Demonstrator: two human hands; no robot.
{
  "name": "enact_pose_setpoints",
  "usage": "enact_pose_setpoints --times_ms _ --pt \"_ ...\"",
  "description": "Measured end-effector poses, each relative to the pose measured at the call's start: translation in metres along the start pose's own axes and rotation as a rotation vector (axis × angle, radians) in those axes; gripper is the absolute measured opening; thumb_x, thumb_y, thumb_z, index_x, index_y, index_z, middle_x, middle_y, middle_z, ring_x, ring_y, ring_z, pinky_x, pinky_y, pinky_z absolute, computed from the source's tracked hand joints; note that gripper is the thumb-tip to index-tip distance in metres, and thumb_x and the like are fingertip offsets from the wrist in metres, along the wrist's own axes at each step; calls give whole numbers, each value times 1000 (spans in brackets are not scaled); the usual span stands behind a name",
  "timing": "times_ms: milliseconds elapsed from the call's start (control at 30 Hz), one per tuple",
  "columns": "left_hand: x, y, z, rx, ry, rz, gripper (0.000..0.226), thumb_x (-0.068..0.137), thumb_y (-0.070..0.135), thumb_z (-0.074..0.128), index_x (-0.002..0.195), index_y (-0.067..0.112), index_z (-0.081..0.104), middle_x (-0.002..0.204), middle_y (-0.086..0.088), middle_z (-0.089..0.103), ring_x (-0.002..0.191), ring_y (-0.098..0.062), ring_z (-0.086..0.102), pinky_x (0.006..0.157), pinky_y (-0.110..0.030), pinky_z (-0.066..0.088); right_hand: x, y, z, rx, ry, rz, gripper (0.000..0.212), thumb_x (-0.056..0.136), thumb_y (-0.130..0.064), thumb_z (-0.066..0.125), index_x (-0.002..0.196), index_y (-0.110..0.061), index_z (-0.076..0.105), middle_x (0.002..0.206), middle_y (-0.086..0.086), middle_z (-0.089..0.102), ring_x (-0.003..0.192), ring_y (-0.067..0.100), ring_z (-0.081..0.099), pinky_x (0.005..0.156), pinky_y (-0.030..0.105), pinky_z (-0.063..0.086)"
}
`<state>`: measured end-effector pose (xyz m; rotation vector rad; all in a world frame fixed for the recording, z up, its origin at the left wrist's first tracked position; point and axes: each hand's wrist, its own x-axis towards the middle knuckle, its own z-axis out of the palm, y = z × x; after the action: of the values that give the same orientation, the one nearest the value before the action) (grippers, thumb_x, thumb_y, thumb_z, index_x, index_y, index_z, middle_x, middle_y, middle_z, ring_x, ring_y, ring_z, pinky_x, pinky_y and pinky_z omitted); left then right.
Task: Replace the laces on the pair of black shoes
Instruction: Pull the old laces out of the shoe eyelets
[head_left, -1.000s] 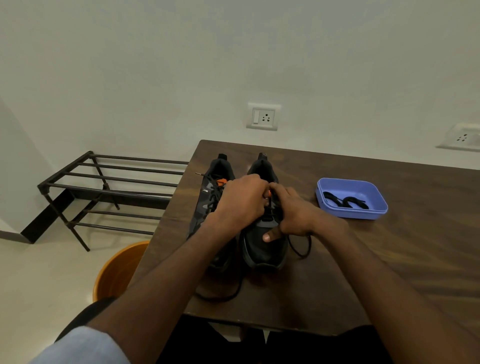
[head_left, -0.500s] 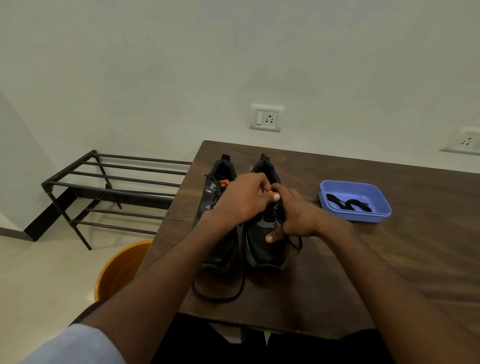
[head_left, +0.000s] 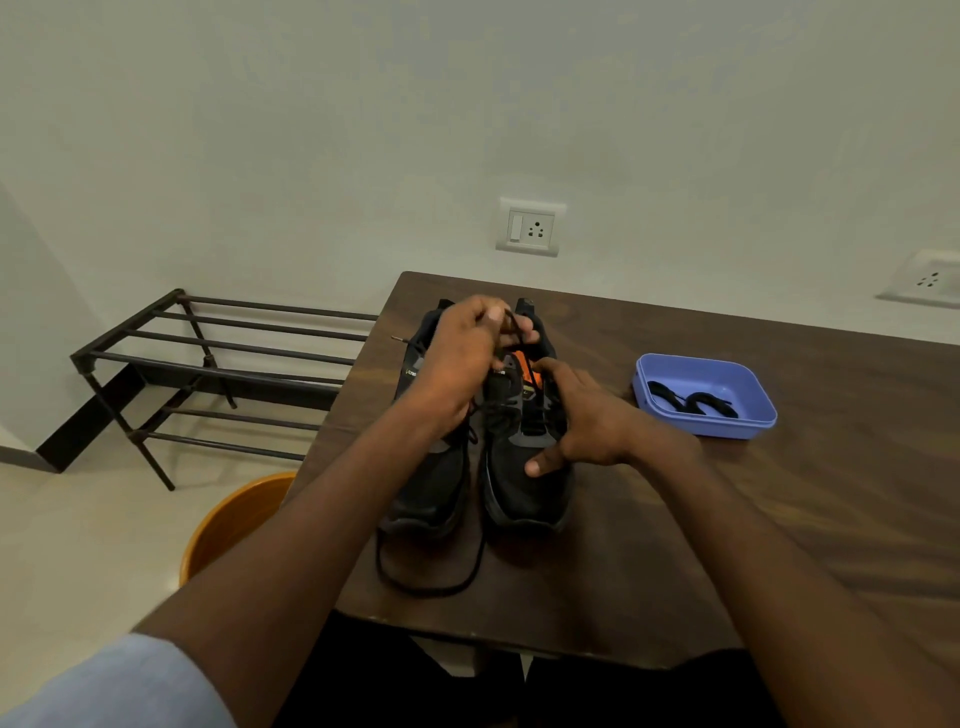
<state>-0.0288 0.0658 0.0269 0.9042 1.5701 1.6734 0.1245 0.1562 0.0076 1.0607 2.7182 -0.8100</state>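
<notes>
Two black shoes stand side by side on the brown table, toes toward me: the left shoe and the right shoe, whose orange tongue lining shows. My left hand is raised over the shoes' collars and pinches a black lace pulled up from the right shoe. My right hand grips the right shoe's side, thumb on its vamp. A loose loop of lace lies in front of the toes.
A blue tray holding black laces sits right of the shoes. An orange bin stands on the floor left of the table, a black metal rack beyond it. The table's near edge is close to my lap.
My left hand has lifted up and away from the right shoe, drawing the lace upward. My right hand stayed on the shoe, fingers spread wider.
</notes>
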Motion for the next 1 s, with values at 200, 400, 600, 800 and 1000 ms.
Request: enact_pose_setpoints --times_ms 200,400,600,800,1000 --pt "0 -15 -4 846 -170 338 6 100 24 65 105 21 65 99 6 57 88 -2 56 82 -21 50 1 0 1 17 -14 6 134 66 -36 96 163 -31 4 163 4 23 148 32 34 116 52 42" --pt "0 -29 0 1187 -133 500 5 92 23 72 89 27 73 100 7 51 97 -15 45 89 -39 49 0 1 0 16 -20 -1 134 66 -38 96 163 -29 4 164 5 22 147 32 34 116 51 41" --pt "5 -4 -4 469 204 114 13 108 18 48 106 18 62 104 5 75 88 1 65 73 -15 44 1 1 -1 38 -29 3 134 66 -35 96 163 -31 5 164 6 21 149 33 31 117 55 39" --pt "-6 9 -11 63 76 -38 20 113 23 34 109 14 51 81 -2 61 76 -21 67 72 -35 56 2 0 -1 30 -30 15 134 66 -35 96 163 -31 4 165 5 20 149 34 31 117 55 40" --pt "2 -22 -2 1079 -263 294 12 98 30 67 109 24 69 102 5 51 94 -10 45 89 -30 44 1 0 -1 30 -23 15 131 67 -34 96 162 -30 7 164 6 24 148 33 34 116 52 42"
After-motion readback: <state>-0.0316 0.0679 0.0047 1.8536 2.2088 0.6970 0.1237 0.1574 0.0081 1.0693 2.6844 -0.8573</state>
